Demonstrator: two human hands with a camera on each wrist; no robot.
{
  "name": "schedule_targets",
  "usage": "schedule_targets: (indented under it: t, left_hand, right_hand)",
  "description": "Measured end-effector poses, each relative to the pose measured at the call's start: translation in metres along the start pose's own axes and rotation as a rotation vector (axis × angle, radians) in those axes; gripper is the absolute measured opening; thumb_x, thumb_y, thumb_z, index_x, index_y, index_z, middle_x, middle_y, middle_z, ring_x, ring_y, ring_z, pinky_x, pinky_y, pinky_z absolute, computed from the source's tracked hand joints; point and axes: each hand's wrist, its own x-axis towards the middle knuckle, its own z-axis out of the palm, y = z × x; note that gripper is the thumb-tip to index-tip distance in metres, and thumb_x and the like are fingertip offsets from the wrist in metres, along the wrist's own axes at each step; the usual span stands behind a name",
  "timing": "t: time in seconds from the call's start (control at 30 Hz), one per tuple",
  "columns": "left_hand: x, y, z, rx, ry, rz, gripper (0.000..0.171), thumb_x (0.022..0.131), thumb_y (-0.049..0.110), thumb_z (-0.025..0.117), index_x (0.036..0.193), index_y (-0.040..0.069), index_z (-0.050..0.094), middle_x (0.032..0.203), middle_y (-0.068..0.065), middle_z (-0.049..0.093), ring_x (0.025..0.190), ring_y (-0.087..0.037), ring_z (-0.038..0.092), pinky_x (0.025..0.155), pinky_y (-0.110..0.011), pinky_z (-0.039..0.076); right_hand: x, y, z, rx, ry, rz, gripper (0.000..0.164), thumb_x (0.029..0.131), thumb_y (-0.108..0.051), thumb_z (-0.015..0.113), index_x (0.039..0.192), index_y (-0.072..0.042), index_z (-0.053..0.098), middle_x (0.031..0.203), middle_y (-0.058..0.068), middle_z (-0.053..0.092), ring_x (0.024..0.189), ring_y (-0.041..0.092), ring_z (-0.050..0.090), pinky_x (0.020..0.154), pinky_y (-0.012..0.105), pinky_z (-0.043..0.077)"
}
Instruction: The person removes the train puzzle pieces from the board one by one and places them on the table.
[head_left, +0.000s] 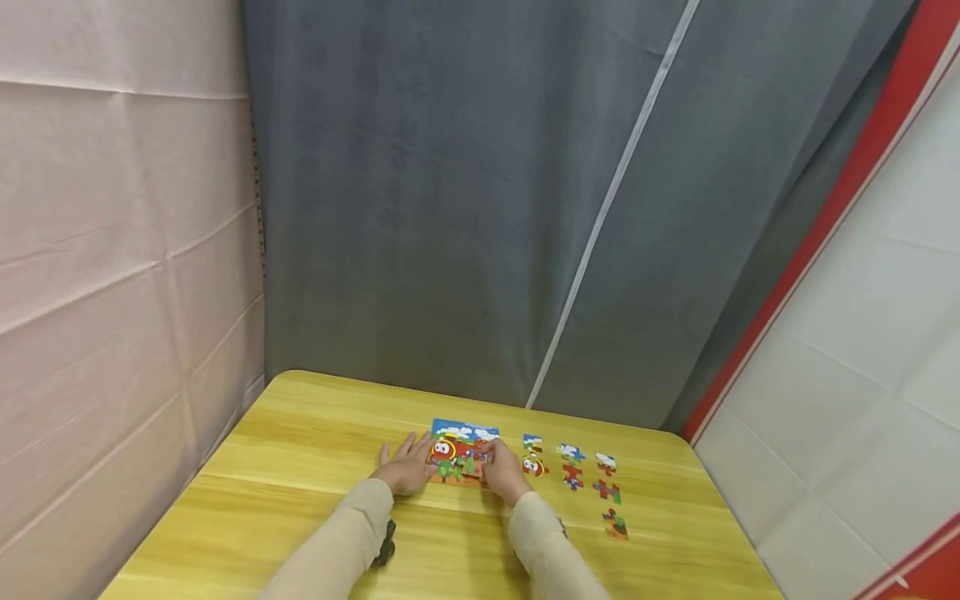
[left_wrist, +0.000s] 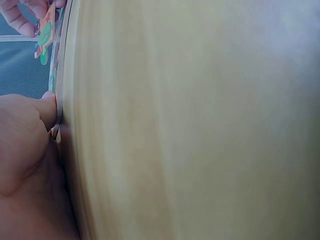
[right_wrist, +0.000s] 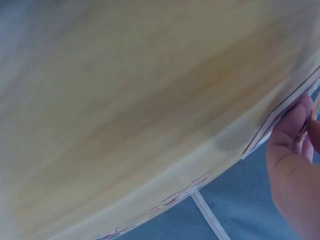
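Note:
A colourful jigsaw puzzle board (head_left: 448,430), with a blue sky and a red cartoon figure, lies flat on the wooden table. My left hand (head_left: 407,468) rests on its left side with the fingers spread; the left wrist view has the thumb (left_wrist: 47,107) at the board's edge. Over the board's right part, my right hand (head_left: 504,472) pinches a jigsaw puzzle piece (left_wrist: 46,35), orange with green shapes, between thumb and fingers. The piece is tilted up from the board. In the right wrist view the right hand (right_wrist: 295,165) mostly hides it.
Several loose puzzle pieces lie in columns right of the board, among them a red-faced piece (head_left: 534,466) and a brown-green piece (head_left: 616,524). A black object (head_left: 386,546) sits by the left forearm. A grey curtain (head_left: 450,250) hangs behind the table (head_left: 315,450).

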Motion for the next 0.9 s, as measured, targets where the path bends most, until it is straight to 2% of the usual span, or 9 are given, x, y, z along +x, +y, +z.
schedule_targets:
  t: [0.3,0.5,0.7,0.8,0.9]
  left_hand:
    - [-0.0064,0.0054,-0.0050,-0.013,0.005,0.015,0.063,0.108,0.043,0.043,0.162,0.017,0.026,0.170,-0.002,0.016,0.156,-0.032,0.006,0.113,-0.073,-0.012]
    - [-0.0036,0.0065,-0.0055,-0.005,-0.008,-0.017,0.062,0.108,0.037,0.046,0.163,0.016,0.026,0.170,-0.003,0.016,0.156,-0.031,0.006,0.115,-0.070,-0.012]
    - [-0.0004,0.0034,-0.0021,-0.001,0.008,-0.005,0.063,0.107,0.041,0.046,0.163,0.019,0.025,0.170,-0.001,0.015,0.156,-0.032,0.005,0.113,-0.072,-0.012]
    - [-0.0007,0.0018,-0.0008,0.000,0.011,0.004,0.064,0.108,0.044,0.043,0.163,0.019,0.023,0.171,-0.001,0.013,0.156,-0.033,0.004,0.113,-0.072,-0.014]
    - [-0.0051,0.0064,-0.0056,0.006,0.001,-0.005,0.063,0.108,0.042,0.044,0.163,0.017,0.025,0.170,-0.001,0.015,0.156,-0.032,0.006,0.114,-0.071,-0.012]
  right_hand:
    - [0.0041,0.0047,-0.0021,-0.006,0.010,0.026,0.022,0.092,0.016,0.052,0.107,0.002,0.059,0.080,0.007,0.049,0.063,0.015,0.058,0.054,0.024,0.051]
    - [0.0032,0.0068,-0.0046,0.039,0.000,0.044,0.022,0.094,0.015,0.053,0.112,0.004,0.058,0.084,0.010,0.051,0.066,0.018,0.059,0.058,0.027,0.053]
    - [0.0027,0.0058,-0.0082,0.041,-0.005,0.075,0.020,0.097,0.012,0.051,0.113,0.004,0.059,0.083,0.008,0.051,0.069,0.020,0.060,0.057,0.026,0.052]
    - [0.0028,0.0060,-0.0091,0.035,-0.009,0.085,0.021,0.096,0.013,0.052,0.113,0.003,0.059,0.086,0.011,0.054,0.070,0.021,0.061,0.057,0.025,0.052]
    - [0.0027,0.0077,-0.0086,0.027,-0.009,0.082,0.021,0.095,0.014,0.052,0.112,0.003,0.059,0.088,0.014,0.055,0.070,0.021,0.061,0.058,0.024,0.052]
